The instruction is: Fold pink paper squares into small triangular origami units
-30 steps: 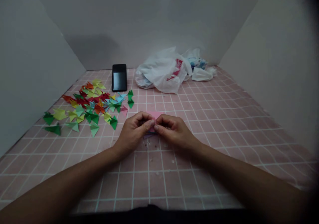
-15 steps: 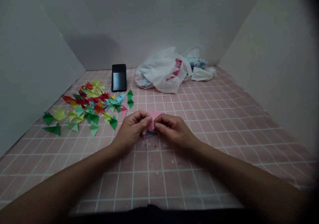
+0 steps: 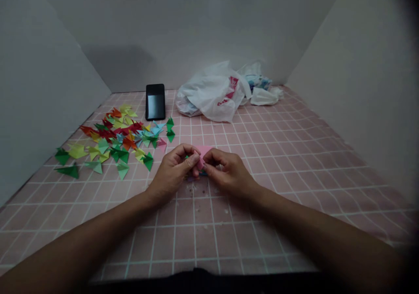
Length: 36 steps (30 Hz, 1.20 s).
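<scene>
Between my hands is a small folded piece of pink paper [image 3: 200,163], raised above the table. My left hand [image 3: 178,165] pinches its left side between thumb and forefinger. On the other side, the thumb and fingertips of my right hand [image 3: 225,167] close on its right edge. Behind and below lies more pink paper [image 3: 204,150], with bits of blue and green showing between the fingers; most of it is hidden by my hands. Left of my hands many folded paper pieces [image 3: 119,154] in green, yellow, red, orange and blue lie in a loose spread.
A black phone-like device [image 3: 155,103] leans near the back wall. To its right sits a crumpled white plastic bag [image 3: 212,93] with red print, beside a blue-and-white pack [image 3: 259,83]. White walls enclose the pink checked tablecloth [image 3: 294,154]; small scraps dot it before my hands.
The pink paper between my fingers has turned and looks narrower. My right fingers have shifted slightly on it, and less of the dark and purple paper below shows.
</scene>
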Motion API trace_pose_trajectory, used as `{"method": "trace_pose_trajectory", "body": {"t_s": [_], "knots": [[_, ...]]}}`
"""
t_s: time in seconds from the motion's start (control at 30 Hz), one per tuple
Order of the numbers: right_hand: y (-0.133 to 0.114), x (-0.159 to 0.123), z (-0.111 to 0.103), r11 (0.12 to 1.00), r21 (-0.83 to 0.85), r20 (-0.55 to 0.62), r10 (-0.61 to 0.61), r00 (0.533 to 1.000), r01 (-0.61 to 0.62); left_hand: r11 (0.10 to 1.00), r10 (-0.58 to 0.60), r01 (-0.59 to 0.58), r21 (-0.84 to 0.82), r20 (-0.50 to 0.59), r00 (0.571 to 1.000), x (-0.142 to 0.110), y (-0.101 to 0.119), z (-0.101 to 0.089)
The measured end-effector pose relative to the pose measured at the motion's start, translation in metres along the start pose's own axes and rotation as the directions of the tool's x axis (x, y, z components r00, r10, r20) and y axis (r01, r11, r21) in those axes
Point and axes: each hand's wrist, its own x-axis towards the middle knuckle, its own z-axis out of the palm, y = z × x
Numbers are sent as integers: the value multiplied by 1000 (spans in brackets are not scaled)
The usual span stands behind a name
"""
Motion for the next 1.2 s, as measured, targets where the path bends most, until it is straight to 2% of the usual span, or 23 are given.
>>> {"method": "trace_pose_trajectory", "body": {"t_s": [0.23, 0.33, 0.43, 0.5, 0.73, 0.83, 0.9, 0.97, 1.03, 1.2], "knots": [[0, -2, 1, 996, -22, -35, -93, 995, 92, 996, -43, 44, -83, 8, 999, 1, -3, -1], [0, -3, 2, 982, -69, -89, -183, 979, 177, 991, -74, 74, -108, 7, 997, 2, -5, -2], [0, -3, 1, 945, -162, -85, -300, 950, 284, 988, -99, 101, -119, 21, 995, 1, -5, -2], [1, -3, -1, 929, -205, -76, -328, 942, 307, 983, -113, 117, -144, 36, 993, 0, -4, -2], [-1, -3, -2, 951, -190, -72, -263, 962, 246, 970, -133, 145, -193, 76, 988, 2, -2, -4], [-3, -2, -2, 991, -48, -94, -127, 987, 123, 971, -105, 121, -205, 84, 991, 2, -2, -4], [-4, 0, -2, 996, 85, -65, -7, 998, 13, 976, -82, 97, -197, 80, 993, 2, -3, -4], [-4, 1, -2, 986, 157, -34, 59, 998, -53, 980, -77, 89, -175, 76, 994, 2, -3, -4], [-5, 1, -1, 991, 126, -41, 50, 998, -44, 986, -83, 92, -137, 70, 994, 1, -4, -5], [-6, 0, -1, 997, -40, -60, -63, 996, 60, 998, -60, 62, -23, 73, 996, -2, -5, -6]]}}
